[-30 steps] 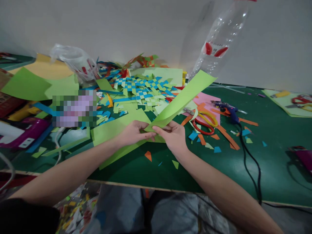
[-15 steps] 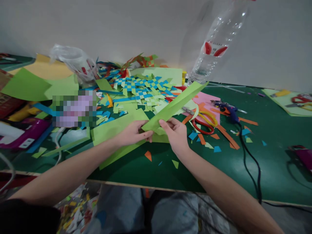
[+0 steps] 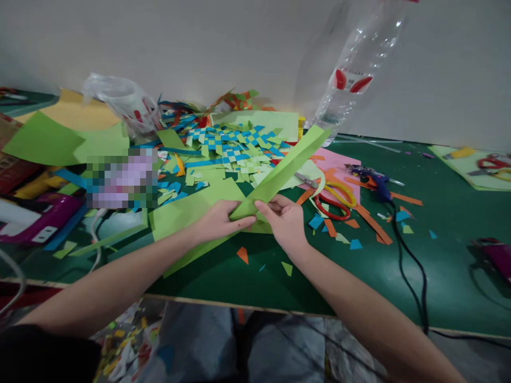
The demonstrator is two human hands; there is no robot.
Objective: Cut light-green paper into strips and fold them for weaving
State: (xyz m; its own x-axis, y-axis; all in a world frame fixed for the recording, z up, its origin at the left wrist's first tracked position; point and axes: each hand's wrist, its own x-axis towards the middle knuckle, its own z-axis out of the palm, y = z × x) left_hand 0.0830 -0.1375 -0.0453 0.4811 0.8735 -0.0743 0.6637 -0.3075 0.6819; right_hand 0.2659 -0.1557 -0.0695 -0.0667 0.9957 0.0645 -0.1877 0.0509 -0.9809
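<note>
A folded strip of green paper slants up to the right between both hands. My left hand pinches its lower end, thumb on the near side. My right hand grips the strip's lower edge between thumb and bent fingers; some fingertips are hidden behind it. Beneath my hands lies a larger green paper sheet on the table. Just right of the strip are scissors with red and yellow handles, resting near pink paper.
Woven blue-and-green paper pieces are heaped behind my hands. A tall plastic bottle leans by the wall. To the right, a blue glue gun trails a black cord over the table edge. Paper scraps dot the green table.
The strip has turned slightly more upright, its far tip shifting left. My right hand has slid a little left, closer to my left hand. Both still hold the paper.
</note>
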